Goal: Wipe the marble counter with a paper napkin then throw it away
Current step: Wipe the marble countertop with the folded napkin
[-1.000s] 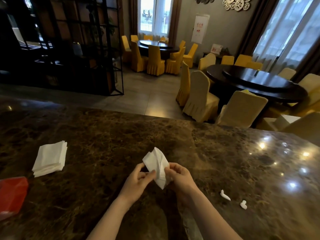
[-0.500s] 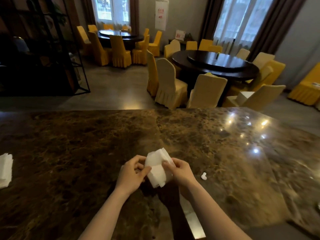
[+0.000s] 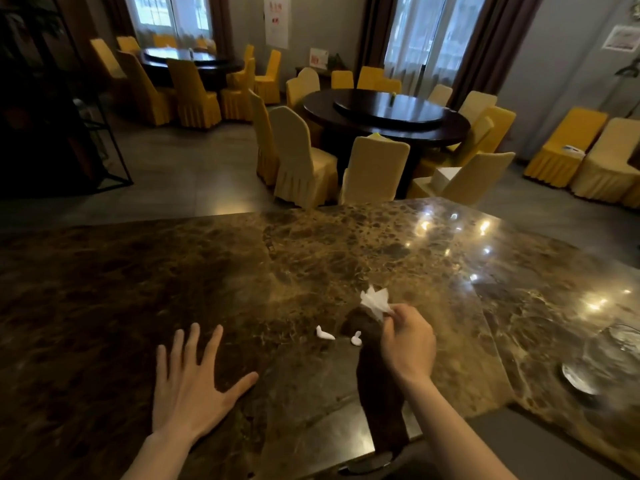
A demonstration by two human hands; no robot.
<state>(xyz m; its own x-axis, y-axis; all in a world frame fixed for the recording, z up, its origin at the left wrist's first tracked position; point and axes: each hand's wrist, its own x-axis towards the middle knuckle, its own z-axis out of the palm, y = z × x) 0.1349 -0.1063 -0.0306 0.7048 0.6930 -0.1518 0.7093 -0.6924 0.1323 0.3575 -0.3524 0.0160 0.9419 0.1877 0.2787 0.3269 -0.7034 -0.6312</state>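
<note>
The dark brown marble counter (image 3: 138, 289) fills the lower half of the head view. My right hand (image 3: 408, 344) is closed on a crumpled white paper napkin (image 3: 375, 301), held just above the counter right of centre. Two small white scraps (image 3: 325, 333) (image 3: 356, 338) lie on the marble just left of that hand. My left hand (image 3: 194, 386) rests flat on the counter with its fingers spread and holds nothing.
A glass dish (image 3: 581, 379) sits near the counter's right end. Beyond the far edge stand yellow-covered chairs (image 3: 301, 157) around a dark round table (image 3: 384, 116). A black metal shelf (image 3: 52, 98) stands at the far left. The counter's near edge runs close under my arms.
My left hand let go of the napkin and went down flat on the marble. My right hand kept the napkin and moved right, past the scraps. The view swung right; the napkin stack left the frame.
</note>
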